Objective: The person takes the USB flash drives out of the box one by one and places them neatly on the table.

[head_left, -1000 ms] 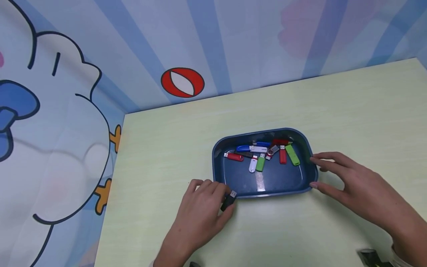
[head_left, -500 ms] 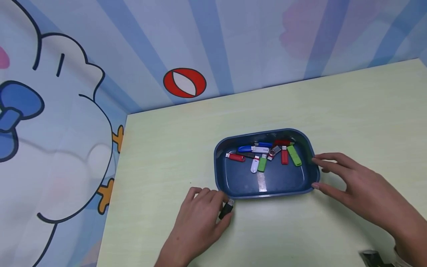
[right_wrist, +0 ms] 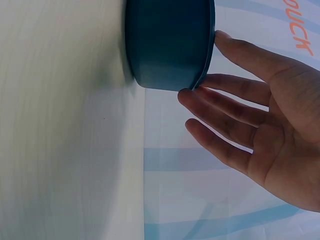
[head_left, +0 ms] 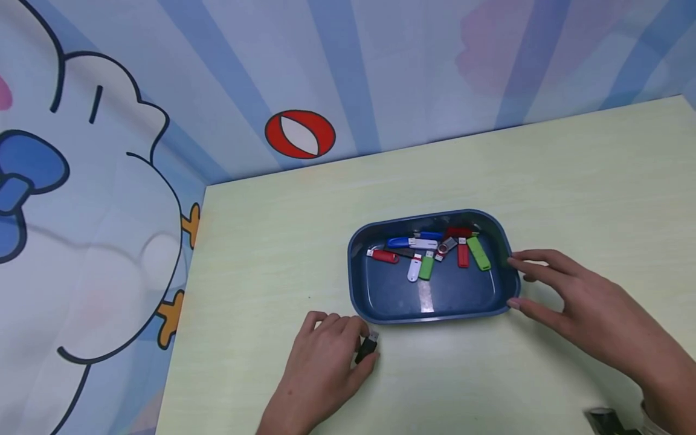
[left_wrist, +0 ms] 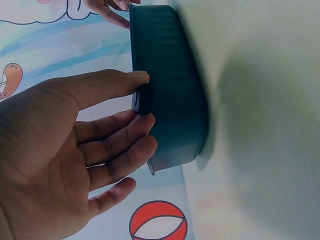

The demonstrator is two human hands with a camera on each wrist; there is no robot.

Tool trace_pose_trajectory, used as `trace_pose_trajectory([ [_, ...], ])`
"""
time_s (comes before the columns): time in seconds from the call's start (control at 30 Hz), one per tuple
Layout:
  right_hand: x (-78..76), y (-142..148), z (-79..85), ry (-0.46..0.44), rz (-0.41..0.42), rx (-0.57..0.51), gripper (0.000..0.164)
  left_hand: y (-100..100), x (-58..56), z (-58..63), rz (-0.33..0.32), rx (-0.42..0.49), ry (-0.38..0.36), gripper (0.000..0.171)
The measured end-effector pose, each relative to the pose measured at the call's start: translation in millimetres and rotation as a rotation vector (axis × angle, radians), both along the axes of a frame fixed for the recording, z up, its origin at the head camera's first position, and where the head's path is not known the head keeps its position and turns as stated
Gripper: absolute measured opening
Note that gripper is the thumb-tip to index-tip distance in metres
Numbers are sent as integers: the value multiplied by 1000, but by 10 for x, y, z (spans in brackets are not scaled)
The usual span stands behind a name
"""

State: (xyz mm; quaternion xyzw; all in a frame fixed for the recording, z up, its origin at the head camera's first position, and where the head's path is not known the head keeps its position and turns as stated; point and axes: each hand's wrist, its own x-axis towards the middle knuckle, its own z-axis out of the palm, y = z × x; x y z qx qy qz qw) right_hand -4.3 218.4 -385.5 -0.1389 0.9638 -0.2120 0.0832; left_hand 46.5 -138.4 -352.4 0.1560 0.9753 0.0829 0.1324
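My left hand [head_left: 321,368] pinches a black USB flash drive [head_left: 367,347] between thumb and fingers, its metal plug pointing away from me. It is just outside the near left corner of a dark blue tray [head_left: 451,317]. In the left wrist view the black drive [left_wrist: 143,99] appears in front of the tray's outer wall. Several flash drives lie in the tray, among them a red one [head_left: 383,256], a white one [head_left: 414,267] and a bright green one [head_left: 479,252]. My right hand [head_left: 582,302] touches the tray's right rim with its fingertips, fingers spread and slightly bent.
The tray stands on a pale wooden table [head_left: 272,254]. A wall with cartoon prints [head_left: 299,134] borders the table at the back and left. A dark object [head_left: 606,420], partly cut off, is by the right wrist at the bottom edge.
My left hand has drawn back from the tray's near left corner towards me, with the black flash drive still pinched. The right hand stays at the tray's rim.
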Motion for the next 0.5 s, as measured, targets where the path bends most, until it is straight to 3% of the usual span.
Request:
trace_pose_trajectory([
  [0.5,-2,9,-4,-35,1,13,70,62,19,-222,94,32,-40,33],
])
